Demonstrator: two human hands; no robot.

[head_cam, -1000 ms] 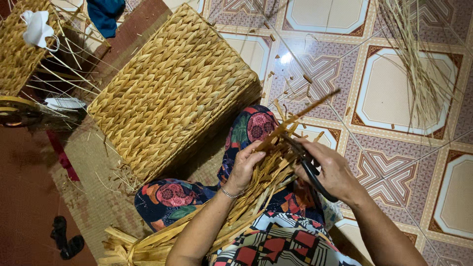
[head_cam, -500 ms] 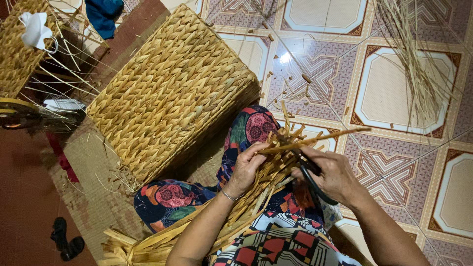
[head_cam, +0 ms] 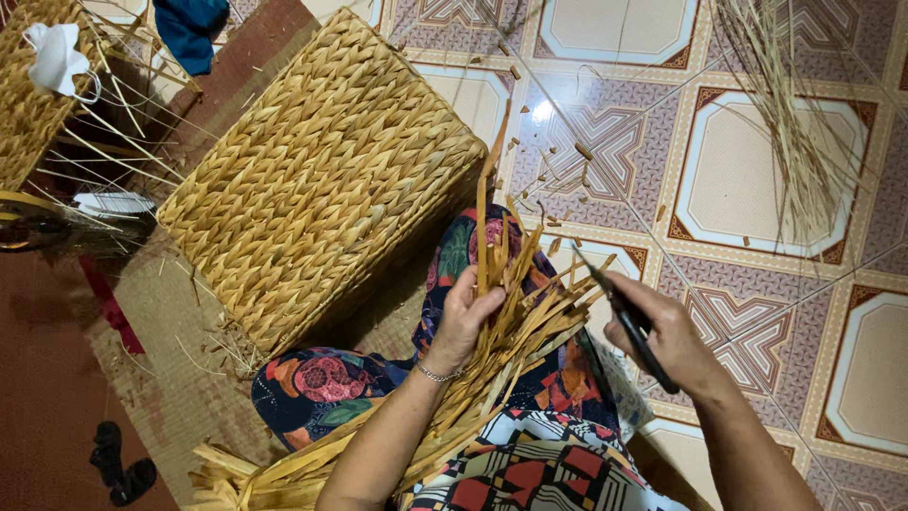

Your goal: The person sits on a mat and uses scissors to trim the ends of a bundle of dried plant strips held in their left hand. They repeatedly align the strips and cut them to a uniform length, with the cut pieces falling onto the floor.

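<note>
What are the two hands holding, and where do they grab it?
The left hand grips a bundle of dried straw strips near its upper, cut ends. The right hand holds dark scissors by the handles, blades pointing at the strips.

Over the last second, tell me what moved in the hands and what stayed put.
The long flat straw strip swung from slanting right to standing upright in the left hand. The right hand, gripping the black scissors, drew back off the bundle of dried yellow straw strips. The left hand kept its hold on the bundle; the big woven straw basket stayed put.
</note>
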